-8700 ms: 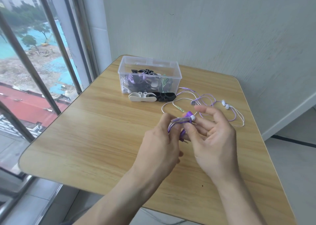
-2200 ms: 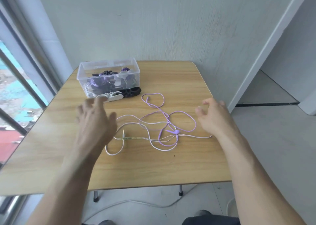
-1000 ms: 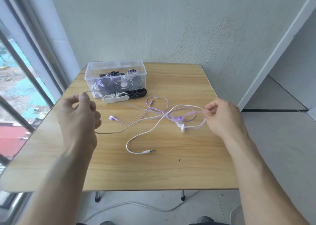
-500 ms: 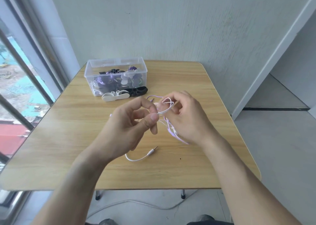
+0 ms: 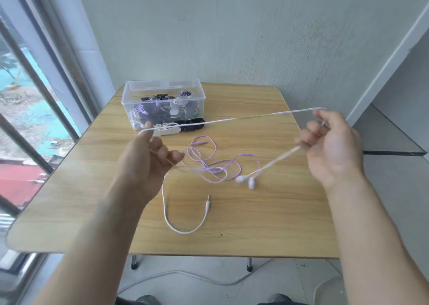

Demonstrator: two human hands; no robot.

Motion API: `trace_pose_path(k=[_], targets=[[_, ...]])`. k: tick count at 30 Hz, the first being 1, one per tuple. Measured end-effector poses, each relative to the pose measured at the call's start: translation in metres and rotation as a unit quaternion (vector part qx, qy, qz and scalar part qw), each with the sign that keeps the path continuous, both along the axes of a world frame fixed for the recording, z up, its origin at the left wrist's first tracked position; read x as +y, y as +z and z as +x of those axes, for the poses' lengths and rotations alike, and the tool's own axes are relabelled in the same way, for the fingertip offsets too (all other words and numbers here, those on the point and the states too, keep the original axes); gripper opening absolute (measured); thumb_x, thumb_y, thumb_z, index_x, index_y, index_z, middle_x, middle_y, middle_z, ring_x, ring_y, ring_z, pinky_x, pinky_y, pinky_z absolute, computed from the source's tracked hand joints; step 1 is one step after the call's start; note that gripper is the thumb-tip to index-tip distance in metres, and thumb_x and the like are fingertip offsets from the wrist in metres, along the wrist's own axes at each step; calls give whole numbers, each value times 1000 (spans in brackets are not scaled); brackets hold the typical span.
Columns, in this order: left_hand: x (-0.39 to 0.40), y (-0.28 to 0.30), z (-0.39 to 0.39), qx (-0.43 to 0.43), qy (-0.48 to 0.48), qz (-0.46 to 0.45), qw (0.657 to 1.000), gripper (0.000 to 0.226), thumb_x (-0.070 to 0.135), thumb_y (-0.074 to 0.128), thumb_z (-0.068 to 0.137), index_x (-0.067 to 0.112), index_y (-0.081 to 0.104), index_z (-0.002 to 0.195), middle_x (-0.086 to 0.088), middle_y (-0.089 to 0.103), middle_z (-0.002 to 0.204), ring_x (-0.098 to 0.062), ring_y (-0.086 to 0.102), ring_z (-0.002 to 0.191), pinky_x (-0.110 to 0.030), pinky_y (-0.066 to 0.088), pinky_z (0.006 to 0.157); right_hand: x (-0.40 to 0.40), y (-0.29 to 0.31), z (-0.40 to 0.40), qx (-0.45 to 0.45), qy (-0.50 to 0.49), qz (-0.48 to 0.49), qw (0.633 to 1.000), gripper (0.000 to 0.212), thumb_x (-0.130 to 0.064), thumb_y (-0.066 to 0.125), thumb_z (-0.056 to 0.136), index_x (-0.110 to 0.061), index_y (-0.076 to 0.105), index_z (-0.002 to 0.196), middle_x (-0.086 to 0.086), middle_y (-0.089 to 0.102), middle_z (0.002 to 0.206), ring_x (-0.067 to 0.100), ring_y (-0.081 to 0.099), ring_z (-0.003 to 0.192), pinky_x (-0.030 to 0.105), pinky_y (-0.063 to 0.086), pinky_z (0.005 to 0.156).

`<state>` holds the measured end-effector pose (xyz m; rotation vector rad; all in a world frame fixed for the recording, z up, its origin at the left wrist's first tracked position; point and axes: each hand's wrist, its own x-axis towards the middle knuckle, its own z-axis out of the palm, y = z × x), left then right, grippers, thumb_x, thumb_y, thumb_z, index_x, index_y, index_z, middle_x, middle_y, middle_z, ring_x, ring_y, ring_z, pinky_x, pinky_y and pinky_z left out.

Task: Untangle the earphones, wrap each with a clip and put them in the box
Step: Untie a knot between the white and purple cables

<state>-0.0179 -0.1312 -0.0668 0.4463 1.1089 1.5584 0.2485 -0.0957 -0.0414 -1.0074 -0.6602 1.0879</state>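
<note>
Table (image 5: 267, 230): wood top, set against a wall, window at left. Box (image 5: 162, 91) sits at the far left, clear, already part-filled with wrapped bundles. Just in front of it lie two clips, white clip (image 5: 168, 130) and black clip (image 5: 192, 125), touching end to end.

Left hand (image 5: 141, 163): raised above the table, thumb up, fingers curled round the white cord (image 5: 232, 119) where it bends over the thumb. Right hand (image 5: 334, 147): raised at the same height, fingers curled and gripping the cord's other bend.

White cord runs taut between the hands, long axis left to right, rising slightly toward the right. From the right hand a second run drops down-left to the two buds (image 5: 246, 180), blurred, low over the table or on it; cannot tell which. From the left hand the tail falls in a loop on the table, ending in the plug (image 5: 208, 203).

Purple cord (image 5: 216, 165) lies loose on the table below and between the hands, its plug end toward the box. It looks crossed with the white cord near the left fingers; whether still snagged, cannot tell.

Judgement: white set nearly free. Next pull wants to go upward and apart, away from the purple loops. The left hand is nearer the clips.
</note>
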Motion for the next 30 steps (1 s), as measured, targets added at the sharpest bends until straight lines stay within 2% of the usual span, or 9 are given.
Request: trace_pose_path(k=[2,4,7,11,13,18,21,24,30], targets=[[1,0,-4,11,-2,-17,1000,22,27,52,100,25,55,79,6,20,54,-16,16,49,-27,52,54,1,-1,10,-47,-23,-16,999,23,-19,54,97,-17,54,74,-7,24,49,11,23,41,22,23,43],[3,-2,-11,145,34,-44,988,38,29,62,94,22,43,61,8,23,46,-15,21,44,-21,33,43,1,-3,18,-108,-57,-31,992,28,-29,60,96,-17,55,72,-9,23,47,12,19,43,24,18,43],[6,-7,-27,331,95,-66,936,35,39,69,87,18,52,64,7,41,44,-14,39,41,-30,34,56,1,-7,30,-168,-69,-70,981,35,-43,62,94,-16,58,72,-11,27,45,14,23,44,27,22,48],[7,-11,-35,429,16,-123,895,44,47,63,90,8,56,70,-4,47,56,-21,38,51,-29,34,55,3,-11,38,-193,-2,-139,971,36,-42,59,95,-11,61,77,-11,23,43,10,19,38,23,17,41],[3,-7,-34,414,-64,-141,897,43,45,63,92,13,49,66,-2,35,52,-17,29,45,-23,23,47,2,-11,37,-260,42,-148,953,23,-30,68,89,-12,63,77,-9,25,47,10,20,40,23,17,42],[-14,14,-17,159,-368,-26,916,19,31,52,81,17,47,70,4,15,58,-11,8,50,-21,5,45,-16,-2,16,-414,319,-127,843,21,-32,81,79,-17,74,92,-14,56,58,5,41,45,18,31,48],[-13,13,-3,155,-316,36,935,24,21,41,95,15,54,75,0,23,63,-15,13,53,-24,11,46,-27,-7,-17,-416,420,-89,802,41,-35,88,65,-16,72,98,-5,67,74,9,53,62,19,38,52],[-16,11,9,219,-282,114,927,33,26,39,106,13,53,80,2,30,62,-15,20,51,-21,20,44,-33,-23,-51,-392,431,-6,813,47,-23,93,68,-18,69,108,-4,67,81,11,56,71,23,46,69],[-22,10,16,344,-246,132,897,28,31,55,99,6,61,86,-1,37,52,-16,25,44,-21,21,42,-38,-24,-79,-358,379,117,845,10,-22,74,90,-13,74,95,-7,62,70,5,43,54,17,37,55]])
